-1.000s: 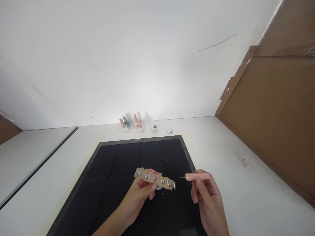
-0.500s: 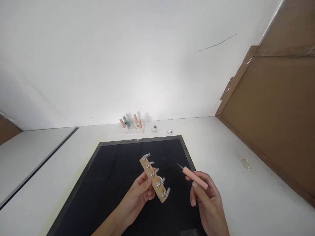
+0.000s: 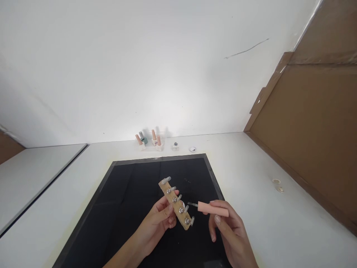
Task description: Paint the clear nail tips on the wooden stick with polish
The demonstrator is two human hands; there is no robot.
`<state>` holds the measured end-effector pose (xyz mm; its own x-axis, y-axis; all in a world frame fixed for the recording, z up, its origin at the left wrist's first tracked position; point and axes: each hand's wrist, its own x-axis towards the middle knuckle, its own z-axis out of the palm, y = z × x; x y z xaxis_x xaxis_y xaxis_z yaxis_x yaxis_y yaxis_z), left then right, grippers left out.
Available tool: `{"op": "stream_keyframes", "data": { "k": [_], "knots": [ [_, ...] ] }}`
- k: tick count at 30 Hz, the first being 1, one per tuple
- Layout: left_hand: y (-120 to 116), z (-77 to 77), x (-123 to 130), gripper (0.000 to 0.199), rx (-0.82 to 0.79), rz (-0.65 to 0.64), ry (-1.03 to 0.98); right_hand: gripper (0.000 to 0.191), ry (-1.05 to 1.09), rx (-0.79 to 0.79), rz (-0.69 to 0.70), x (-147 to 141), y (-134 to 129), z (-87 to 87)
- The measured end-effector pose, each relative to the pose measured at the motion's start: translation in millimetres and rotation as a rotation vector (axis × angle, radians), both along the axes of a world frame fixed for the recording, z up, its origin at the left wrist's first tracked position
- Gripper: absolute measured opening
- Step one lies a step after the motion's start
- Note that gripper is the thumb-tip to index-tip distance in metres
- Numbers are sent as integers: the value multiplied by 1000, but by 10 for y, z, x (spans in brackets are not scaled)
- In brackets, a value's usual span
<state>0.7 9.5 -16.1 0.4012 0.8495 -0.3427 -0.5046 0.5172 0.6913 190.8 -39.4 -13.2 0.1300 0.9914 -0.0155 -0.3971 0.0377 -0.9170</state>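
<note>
In my left hand (image 3: 163, 216) is a wooden nail tip stand (image 3: 176, 205), tilted, with thumb in front and fingers behind. Along it runs a row of silver metal balls, each bearing a pale, translucent nail tip (image 3: 192, 221). My right hand (image 3: 228, 227) is closed around the pink handle of a nail polish brush (image 3: 213, 209). Its bristles point left, close to the tips on the stand's right side; whether they touch a tip I cannot tell. Both hands are above the black mat (image 3: 125, 197).
At the back, several nail polish bottles (image 3: 158, 143) stand in a clear tray. To their right are an open-looking small bottle (image 3: 175, 146) and a small white round dish (image 3: 192, 149). Two small round pieces (image 3: 279, 189) lie on the right. A brown cardboard wall (image 3: 309, 141) borders the right side.
My right hand has moved left and turned the brush nearly level, bringing its bristles close to the stand. The stand has shifted and turned slightly in my left hand.
</note>
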Motion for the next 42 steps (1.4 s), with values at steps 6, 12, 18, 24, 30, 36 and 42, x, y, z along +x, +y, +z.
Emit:
{"op": "stream_keyframes", "data": {
  "k": [6, 12, 18, 24, 30, 36, 42],
  "knots": [
    [18, -18, -14, 36, 8, -8, -6, 23, -9, 78, 83, 38, 20, -56],
    [23, -35, 2, 37, -10, 12, -9, 27, -17, 71, 92, 46, 25, -79],
    [15, -8, 8, 35, -4, 8, -6, 29, -29, 23, 39, 37, 26, -84],
    [9, 5, 16, 39, -7, -2, 7, 34, -28, -60, -28, -17, 14, 16],
    [0, 14, 21, 40, 12, -10, -4, 36, -59, -71, 7, 17, 58, -35],
    [7, -36, -5, 39, 29, -35, -9, 34, -79, -74, 7, 50, 78, -105],
    [5, -57, -19, 38, 28, -36, -7, 34, -64, -88, -31, 42, 86, -108]
  ]
}}
